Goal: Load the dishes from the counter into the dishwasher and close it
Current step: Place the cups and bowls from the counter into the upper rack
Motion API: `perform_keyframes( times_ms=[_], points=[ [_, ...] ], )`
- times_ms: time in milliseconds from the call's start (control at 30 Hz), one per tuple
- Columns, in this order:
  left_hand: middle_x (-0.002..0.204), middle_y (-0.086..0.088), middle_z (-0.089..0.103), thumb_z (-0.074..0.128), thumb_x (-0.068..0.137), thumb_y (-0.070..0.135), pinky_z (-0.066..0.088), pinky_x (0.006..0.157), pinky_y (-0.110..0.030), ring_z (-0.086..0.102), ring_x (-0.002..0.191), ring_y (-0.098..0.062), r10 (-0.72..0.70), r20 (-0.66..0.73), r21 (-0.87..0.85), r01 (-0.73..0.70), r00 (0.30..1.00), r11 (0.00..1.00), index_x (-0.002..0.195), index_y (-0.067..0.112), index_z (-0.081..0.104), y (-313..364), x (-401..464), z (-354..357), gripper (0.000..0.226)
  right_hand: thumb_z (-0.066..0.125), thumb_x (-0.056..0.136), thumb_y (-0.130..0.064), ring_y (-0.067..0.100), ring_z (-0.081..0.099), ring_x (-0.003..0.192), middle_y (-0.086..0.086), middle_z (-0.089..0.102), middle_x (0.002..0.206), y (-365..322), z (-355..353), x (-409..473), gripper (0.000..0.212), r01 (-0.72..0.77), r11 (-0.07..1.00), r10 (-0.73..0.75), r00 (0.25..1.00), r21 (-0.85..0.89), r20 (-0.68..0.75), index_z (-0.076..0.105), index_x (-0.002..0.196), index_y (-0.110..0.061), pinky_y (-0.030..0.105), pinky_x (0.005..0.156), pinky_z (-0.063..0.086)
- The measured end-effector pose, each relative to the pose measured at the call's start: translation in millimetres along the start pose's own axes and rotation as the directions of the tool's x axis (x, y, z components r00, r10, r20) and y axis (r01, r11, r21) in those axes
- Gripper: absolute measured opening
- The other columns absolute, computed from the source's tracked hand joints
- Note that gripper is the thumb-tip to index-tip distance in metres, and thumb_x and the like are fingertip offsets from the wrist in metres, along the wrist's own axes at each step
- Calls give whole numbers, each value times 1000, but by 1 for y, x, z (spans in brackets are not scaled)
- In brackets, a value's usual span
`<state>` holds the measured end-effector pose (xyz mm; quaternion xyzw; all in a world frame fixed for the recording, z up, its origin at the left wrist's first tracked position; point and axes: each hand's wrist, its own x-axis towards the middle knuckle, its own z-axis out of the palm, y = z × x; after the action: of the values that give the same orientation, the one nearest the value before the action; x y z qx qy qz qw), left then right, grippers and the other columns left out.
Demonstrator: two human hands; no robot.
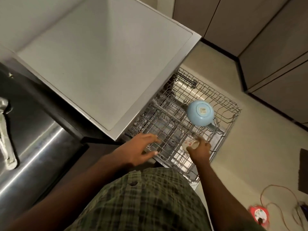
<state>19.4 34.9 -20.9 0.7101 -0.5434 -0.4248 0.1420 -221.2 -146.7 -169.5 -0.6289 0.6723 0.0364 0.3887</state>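
Below the counter edge, a wire dishwasher rack (221, 112) stands pulled out over the pale floor (250, 147), seen from above by the head camera. Right hand (199, 148): fingers curled round a small white cup with a red flower pattern (190, 142), held tilted just above the near right part of the rack; whether the cup touches the wires cannot be told. Left hand (141, 147): fingers spread and fairly straight, resting on the near left edge of the rack, gripping nothing. Light blue bowl (200, 112): upside down in the far right part of the rack, its base with a round label facing up, well apart from both hands. Grey counter top (100, 64): fills the upper left of the view and overhangs the rear of the rack. Steel sink (25, 130): at the left, beside the counter, with a metal tap (5, 130) lying across it. Grey cabinet doors (266, 47): along the upper right, above a dark plinth. On the floor at the lower right lie a red round device (259, 215) with an orange cable (273, 187) looping from it, and a dark mat (303, 170) at the picture's edge. A green checked shirt (150, 200) fills the lower middle, between the two forearms.
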Motion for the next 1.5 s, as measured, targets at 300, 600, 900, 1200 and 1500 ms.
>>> perform_keyframes(
  times_ms=[300,600,900,1200,1500],
  points=[
    [160,13,41,61,103,40,11,111,-9,28,147,0,-92,-77,-13,91,993,996,150,31,52,4,-3,9,48,73,93,-12,45,47,137,12,23,166,-1,17,23,69,122,972,-102,989,-199,109,43,154,-26,52,106,48],
    [159,9,45,61,103,40,9,108,-2,33,146,-3,-103,-64,-24,102,993,995,148,29,55,6,-8,6,47,79,88,-14,48,52,131,13,20,166,6,21,37,76,128,959,-90,984,-253,157,41,152,-31,57,100,54],
    [159,8,45,60,103,40,4,103,5,34,146,-3,-81,-62,-33,80,995,996,147,27,56,1,-10,0,46,75,83,-50,44,61,120,15,42,153,2,7,31,74,91,931,-69,995,-354,74,43,148,-38,53,93,57],
    [159,11,45,60,103,43,24,119,-21,33,147,-2,-84,-25,-55,83,996,995,147,32,55,-1,-7,5,47,72,80,-59,42,56,116,15,45,140,11,8,4,72,120,913,-133,991,-390,-6,49,144,-35,53,89,57],
    [159,12,44,60,103,43,32,121,-31,34,147,-2,-83,-11,-51,82,996,995,148,32,54,1,-3,3,47,72,89,-42,46,54,121,15,39,151,23,15,7,64,80,915,-61,996,-395,61,46,147,-38,54,96,55]
  ],
)
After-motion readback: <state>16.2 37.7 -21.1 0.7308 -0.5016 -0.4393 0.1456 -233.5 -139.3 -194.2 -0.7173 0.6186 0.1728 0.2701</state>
